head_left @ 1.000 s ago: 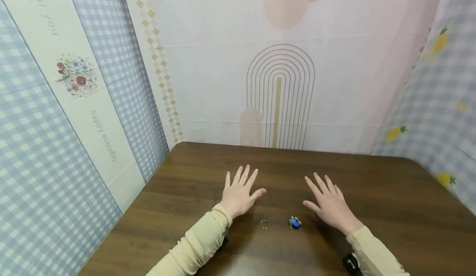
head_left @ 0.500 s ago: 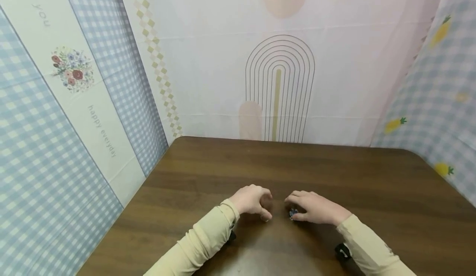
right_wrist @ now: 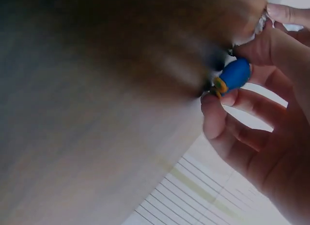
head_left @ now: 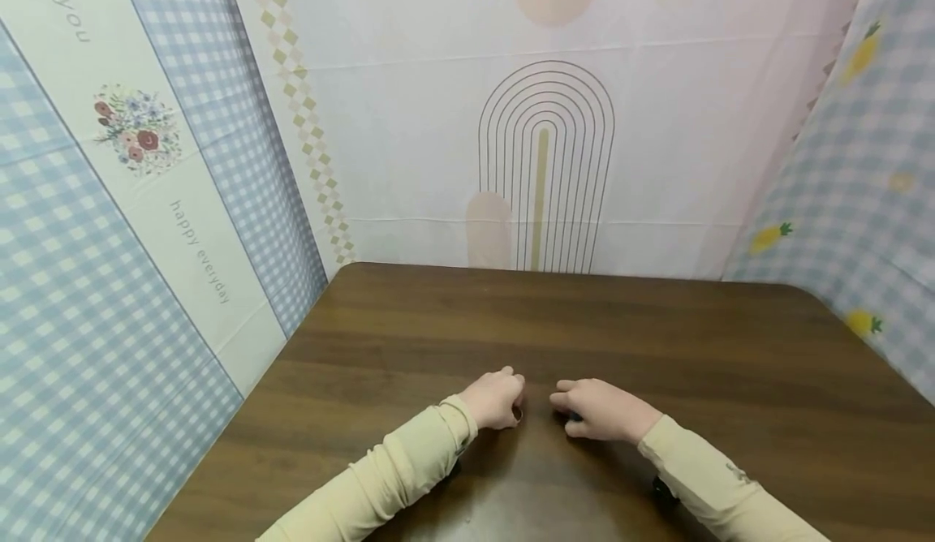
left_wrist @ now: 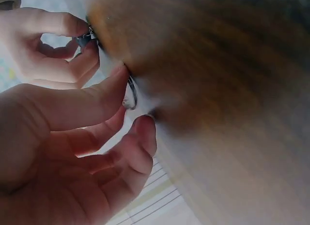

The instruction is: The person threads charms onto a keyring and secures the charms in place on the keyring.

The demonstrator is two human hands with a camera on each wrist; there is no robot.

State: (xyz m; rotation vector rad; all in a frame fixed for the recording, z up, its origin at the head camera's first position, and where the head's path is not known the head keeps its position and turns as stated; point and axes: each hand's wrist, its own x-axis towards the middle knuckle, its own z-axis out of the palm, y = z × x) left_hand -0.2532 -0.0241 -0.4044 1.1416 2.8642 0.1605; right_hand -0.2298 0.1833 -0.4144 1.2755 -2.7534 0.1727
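Note:
My left hand is low over the wooden table, its thumb and fingers curled about a thin metal split ring. The ring's upper edge lies against the thumb in the left wrist view, and part of it is covered by the fingers. To the right, my right hand pinches a small blue charm with a yellow-orange part between thumb and fingertips. From the head view the charm is mostly hidden behind the fingers. A small gap separates the two hands, and the ring and charm are apart.
The brown table has rounded far corners. A white printed cloth hangs behind it, with blue checked cloth on the left and another checked cloth at the right.
Both hands were spread flat either side of the ring and charm. They came inward and curled down onto them, the left at the ring, the right at the charm. The head view tilted slightly down.

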